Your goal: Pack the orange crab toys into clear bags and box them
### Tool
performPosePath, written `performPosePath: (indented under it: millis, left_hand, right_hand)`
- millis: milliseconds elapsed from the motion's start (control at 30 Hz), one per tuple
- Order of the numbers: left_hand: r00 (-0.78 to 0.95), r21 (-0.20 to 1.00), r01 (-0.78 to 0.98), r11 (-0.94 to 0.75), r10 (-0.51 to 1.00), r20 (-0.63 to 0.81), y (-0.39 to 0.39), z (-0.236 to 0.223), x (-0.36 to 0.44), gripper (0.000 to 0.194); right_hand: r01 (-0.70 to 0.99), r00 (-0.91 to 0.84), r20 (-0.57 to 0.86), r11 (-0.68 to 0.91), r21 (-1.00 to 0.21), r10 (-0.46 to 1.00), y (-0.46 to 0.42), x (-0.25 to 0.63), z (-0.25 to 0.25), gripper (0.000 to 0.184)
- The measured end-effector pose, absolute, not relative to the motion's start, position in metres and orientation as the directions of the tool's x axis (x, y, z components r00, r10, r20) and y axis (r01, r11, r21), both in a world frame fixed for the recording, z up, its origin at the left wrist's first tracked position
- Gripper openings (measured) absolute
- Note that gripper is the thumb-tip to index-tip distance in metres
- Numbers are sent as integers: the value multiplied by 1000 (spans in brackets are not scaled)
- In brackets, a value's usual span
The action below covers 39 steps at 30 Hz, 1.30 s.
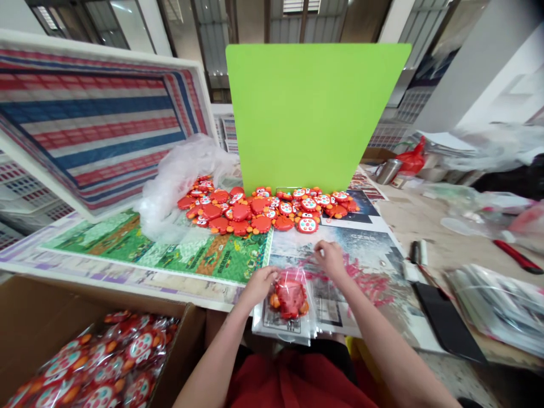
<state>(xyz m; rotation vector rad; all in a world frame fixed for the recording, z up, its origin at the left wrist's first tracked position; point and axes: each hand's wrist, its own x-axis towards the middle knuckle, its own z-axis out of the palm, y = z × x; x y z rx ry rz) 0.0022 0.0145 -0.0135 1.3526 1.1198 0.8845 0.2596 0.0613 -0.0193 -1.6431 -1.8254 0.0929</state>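
A red crab-shaped toy with orange claws lies face down inside a clear plastic bag at the table's front edge. My left hand is closed at the bag's upper left corner, thumb and fingers pinching the plastic beside the toy. Above and to the right of the bag, my right hand is raised with its fingers curled together. Whether anything small is between those fingertips is hidden. Beyond both hands spreads a heap of loose crab toys, some showing white faces with coloured dots.
At lower left stands a cardboard box of bagged crab toys. A green board rises behind the heap, near a striped-lined crate and cloudy plastic. On the right are a phone-like black slab, stacked clear bags and a red cutter.
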Motion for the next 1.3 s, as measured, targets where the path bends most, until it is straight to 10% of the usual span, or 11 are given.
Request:
performPosePath:
  millis: [133,300,433,567,800,1033,1300]
  left_hand:
    - [228,978,90,187,952,-203,16,-27,-10,25]
    - [264,970,54,236,934,-241,12,-26,-10,34]
    - [277,966,-34,257,931,-239,10,-17,-2,35]
    - [289,941,-111,321,916,-278,8,-10,2,37]
    - [252,905,-202,374,913,-320,10,-13,-10,55]
    - [259,887,-281,366,919,-297,11,-10,-11,35]
    - [283,857,-350,379,915,-289,8,2,-10,36]
  right_hand:
    - [949,183,249,-104,-299,951,66,340,-38,22]
    - [979,86,314,-22,-202,945,60,368,-28,33]
    - [856,25,361,167,-489,932,51,323,-11,31]
    - [471,-219,91,187,-862,972,35,258,-12,32]
    - [63,-206,-28,-15,-998,978,26,232,-18,53]
    - [180,-189,56,90,-979,980,23,248,-14,19]
    - [408,-372,282,429,-806,884,20,252,-6,27]
